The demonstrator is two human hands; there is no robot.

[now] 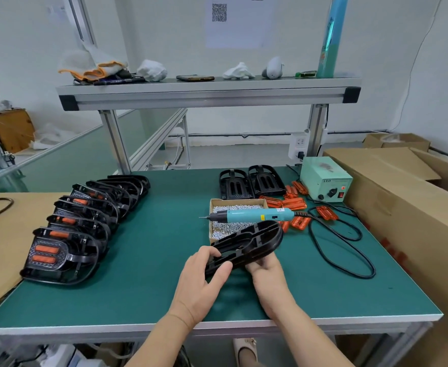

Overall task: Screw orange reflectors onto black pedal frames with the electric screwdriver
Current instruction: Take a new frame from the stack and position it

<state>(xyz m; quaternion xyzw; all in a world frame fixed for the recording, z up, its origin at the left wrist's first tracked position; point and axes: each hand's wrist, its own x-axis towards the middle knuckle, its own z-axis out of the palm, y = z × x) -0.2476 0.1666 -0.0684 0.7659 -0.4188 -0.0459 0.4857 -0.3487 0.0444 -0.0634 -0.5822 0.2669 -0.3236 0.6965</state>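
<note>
- A black plastic pedal frame, long and oval with slotted openings, is held tilted above the green desk, near its front middle. Its far end rises toward the box of screws.
- The left hand grips the frame's near end. Its fingers curl over the top edge and the thumb presses the side facing the camera.
- The right hand holds the same frame from below at its middle. Its fingers are curled under the frame and mostly hidden by it.
- The teal electric screwdriver lies across a shallow cardboard box of small silver screws, just behind the held frame. Its bit points left.
- Its black cable loops over the desk's right side.
- Loose orange plastic reflectors lie scattered right of the screw box, between it and a pale green power supply box.
- Two bare black pedal frames lie side by side behind the screw box.
- On the desk's left side a row of black pedals with orange reflectors fitted leans one against another, running from the front edge toward the back.
- A flat brown cardboard sheet lies at the desk's left edge. A large brown cardboard carton stands along the right edge.
- An aluminium shelf above the desk carries cloths, gloves and a phone.
</note>
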